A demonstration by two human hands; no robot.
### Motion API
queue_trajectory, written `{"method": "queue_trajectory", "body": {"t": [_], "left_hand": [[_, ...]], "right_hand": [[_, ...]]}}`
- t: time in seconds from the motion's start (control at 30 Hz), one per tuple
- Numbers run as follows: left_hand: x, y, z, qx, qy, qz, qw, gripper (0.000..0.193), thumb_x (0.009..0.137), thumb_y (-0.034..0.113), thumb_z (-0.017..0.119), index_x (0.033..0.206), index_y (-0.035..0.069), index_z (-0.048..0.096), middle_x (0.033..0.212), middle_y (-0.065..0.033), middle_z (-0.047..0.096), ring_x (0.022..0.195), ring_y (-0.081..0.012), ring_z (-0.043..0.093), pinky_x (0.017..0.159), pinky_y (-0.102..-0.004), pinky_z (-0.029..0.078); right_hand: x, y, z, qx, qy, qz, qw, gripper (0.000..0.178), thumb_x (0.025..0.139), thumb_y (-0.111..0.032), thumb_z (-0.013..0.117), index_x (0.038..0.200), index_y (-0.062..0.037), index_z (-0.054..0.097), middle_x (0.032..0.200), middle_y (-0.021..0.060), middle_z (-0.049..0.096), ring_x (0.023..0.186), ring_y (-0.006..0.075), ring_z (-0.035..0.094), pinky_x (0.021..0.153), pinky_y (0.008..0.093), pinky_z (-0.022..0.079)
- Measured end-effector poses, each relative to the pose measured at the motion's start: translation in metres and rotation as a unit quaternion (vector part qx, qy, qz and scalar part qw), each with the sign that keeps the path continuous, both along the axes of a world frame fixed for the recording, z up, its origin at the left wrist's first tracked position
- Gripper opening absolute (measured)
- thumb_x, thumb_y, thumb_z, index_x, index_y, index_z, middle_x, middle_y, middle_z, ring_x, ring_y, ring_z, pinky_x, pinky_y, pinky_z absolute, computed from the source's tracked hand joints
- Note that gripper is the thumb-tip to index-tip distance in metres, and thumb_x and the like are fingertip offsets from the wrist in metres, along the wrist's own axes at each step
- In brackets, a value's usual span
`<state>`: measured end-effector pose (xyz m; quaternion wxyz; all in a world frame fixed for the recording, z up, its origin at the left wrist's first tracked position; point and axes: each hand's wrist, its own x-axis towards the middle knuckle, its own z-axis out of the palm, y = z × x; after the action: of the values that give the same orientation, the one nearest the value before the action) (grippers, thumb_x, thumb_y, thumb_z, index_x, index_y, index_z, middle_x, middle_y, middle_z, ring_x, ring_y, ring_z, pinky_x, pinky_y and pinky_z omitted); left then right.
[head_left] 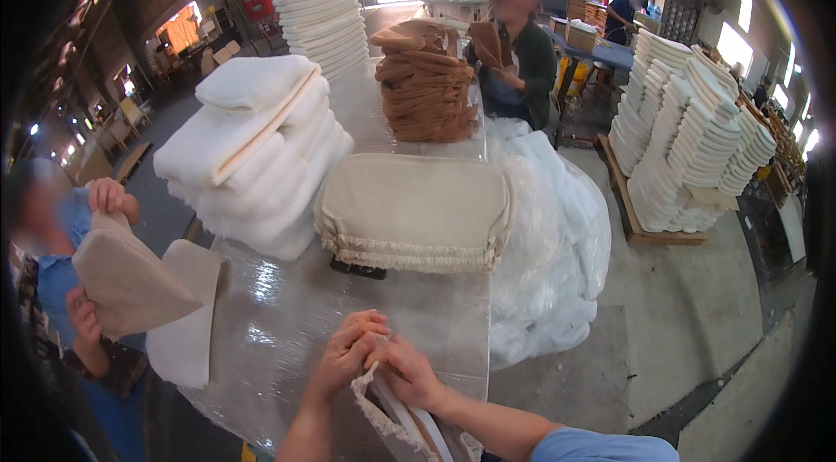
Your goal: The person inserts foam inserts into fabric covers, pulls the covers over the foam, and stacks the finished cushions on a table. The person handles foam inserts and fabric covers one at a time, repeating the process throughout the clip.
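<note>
Near the front edge of the table, my left hand (342, 356) and my right hand (413, 373) meet with fingers bent. Both are closed on the upper end of a beige fabric cover (373, 414) with a frayed edge. Between the cover's open sides a white padded insert (405, 417) shows. My fingers hide the end that they grip. Just beyond my hands lies a stack of beige fabric covers (414, 201) with fringed edges, on top of a small dark object (358, 269) that is mostly covered.
Plastic film covers the table (287, 314). White padding (244, 140) is piled at left, brown fabric pieces (425, 96) farther back. A clear bag of white filling (549, 244) stands at right, near a pallet of white pads (688, 148). Co-workers handle a beige piece (131, 275) and brown fabric (490, 46).
</note>
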<state>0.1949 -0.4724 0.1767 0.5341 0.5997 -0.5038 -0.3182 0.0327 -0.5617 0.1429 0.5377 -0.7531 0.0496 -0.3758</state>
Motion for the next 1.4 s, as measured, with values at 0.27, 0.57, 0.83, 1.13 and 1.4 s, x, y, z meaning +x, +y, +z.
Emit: {"method": "queue_trajectory", "body": {"t": [0.27, 0.57, 0.83, 1.13, 1.4], "left_hand": [[-0.001, 0.003, -0.055, -0.003, 0.357, 0.051, 0.933, 0.030, 0.109, 0.022, 0.058, 0.137, 0.010, 0.056, 0.119, -0.0026, 0.061, 0.104, -0.0128, 0.060, 0.093, -0.0293, 0.050], [0.033, 0.070, -0.061, 0.018, 0.269, 0.235, 0.934, 0.030, 0.107, 0.030, 0.061, 0.131, 0.013, 0.054, 0.110, -0.0021, 0.058, 0.099, -0.0148, 0.059, 0.085, -0.0332, 0.053], [-0.030, 0.175, -0.072, -0.029, 0.346, 0.392, 0.852, 0.026, 0.108, 0.030, 0.059, 0.125, 0.011, 0.053, 0.114, -0.0052, 0.061, 0.107, -0.0209, 0.063, 0.097, -0.0376, 0.053], [-0.093, 0.283, -0.097, -0.009, 0.407, 0.212, 0.889, 0.038, 0.112, 0.036, 0.051, 0.133, 0.008, 0.065, 0.126, -0.0058, 0.070, 0.120, -0.0175, 0.063, 0.103, -0.0363, 0.051], [-0.240, 0.304, -0.118, 0.171, 0.238, 0.419, 0.859, 0.022, 0.103, 0.027, 0.068, 0.108, 0.006, 0.072, 0.083, -0.0014, 0.069, 0.071, -0.0119, 0.062, 0.060, -0.0304, 0.050]], "right_hand": [[0.004, -0.020, -0.008, -0.062, 0.044, 0.013, 0.997, 0.034, 0.083, 0.009, 0.064, 0.108, -0.0131, 0.068, 0.104, 0.0042, 0.069, 0.095, 0.0321, 0.059, 0.087, 0.0415, 0.048], [-0.108, -0.008, -0.017, 0.151, 0.125, -0.070, 0.978, 0.038, 0.105, -0.012, 0.060, 0.142, -0.0090, 0.063, 0.139, 0.0099, 0.067, 0.130, 0.0240, 0.060, 0.115, 0.0384, 0.042], [-0.243, 0.045, -0.057, 0.460, 0.055, -0.124, 0.878, 0.064, 0.116, -0.047, 0.032, 0.140, 0.0047, 0.060, 0.128, 0.0143, 0.070, 0.122, 0.0207, 0.062, 0.110, 0.0361, 0.045], [-0.131, -0.057, -0.062, 0.380, 0.008, -0.178, 0.908, 0.061, 0.114, -0.050, 0.041, 0.113, -0.0009, 0.076, 0.097, 0.0097, 0.074, 0.086, 0.0175, 0.065, 0.085, 0.0321, 0.051], [-0.036, -0.111, -0.037, 0.339, -0.044, -0.154, 0.927, 0.067, 0.113, -0.053, 0.042, 0.092, -0.0008, 0.079, 0.081, 0.0036, 0.069, 0.079, 0.0134, 0.060, 0.079, 0.0292, 0.047]]}}
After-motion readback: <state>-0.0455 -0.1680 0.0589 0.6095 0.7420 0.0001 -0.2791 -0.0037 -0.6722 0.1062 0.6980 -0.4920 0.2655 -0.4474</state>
